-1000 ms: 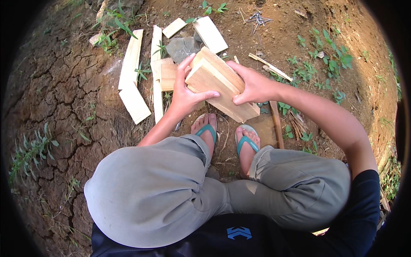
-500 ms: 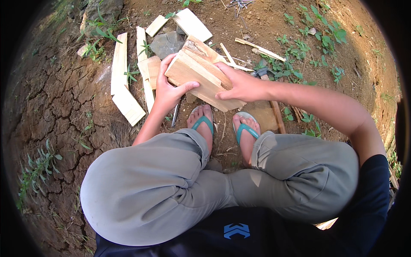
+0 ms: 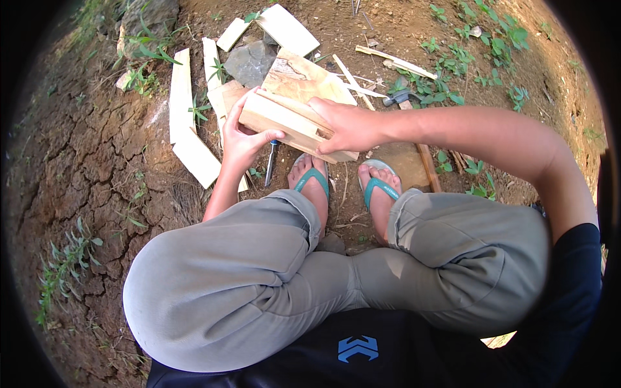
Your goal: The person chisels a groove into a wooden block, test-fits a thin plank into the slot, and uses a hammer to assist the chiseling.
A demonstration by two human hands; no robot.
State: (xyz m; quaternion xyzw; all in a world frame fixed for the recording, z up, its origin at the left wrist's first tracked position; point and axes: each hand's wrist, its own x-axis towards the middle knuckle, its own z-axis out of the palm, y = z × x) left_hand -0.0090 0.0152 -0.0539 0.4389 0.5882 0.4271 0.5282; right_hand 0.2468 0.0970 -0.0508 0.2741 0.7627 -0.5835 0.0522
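Note:
Both my hands grip a piece made of pale wooden boards (image 3: pixel 288 129) above my feet. My left hand (image 3: pixel 243 141) clasps its left end, thumb along the near face. My right hand (image 3: pixel 349 126) wraps the right end, thumb low on the near side. A narrow gap runs between the boards along the upper edge. Behind it, a wider board with dark grain (image 3: pixel 310 76) slopes away; whether it is joined to the held piece, I cannot tell. Under my left thumb, a blue-handled tool with a metal shaft (image 3: pixel 270 167) lies on the soil, its tip unclear.
A hammer (image 3: pixel 424 152) with a wooden handle lies right of my feet. Pale boards (image 3: pixel 181 97) and another board (image 3: pixel 288 30) surround a grey stone (image 3: pixel 250 63). Thin wood strips (image 3: pixel 398 61) lie farther right near green plants (image 3: pixel 453 64). Cracked soil (image 3: pixel 97 194) spreads left.
My hands have tilted the wooden piece, so its near face looks narrower and more of the grained board shows behind. The blue-handled tool has come into fuller view. The view has shifted slightly.

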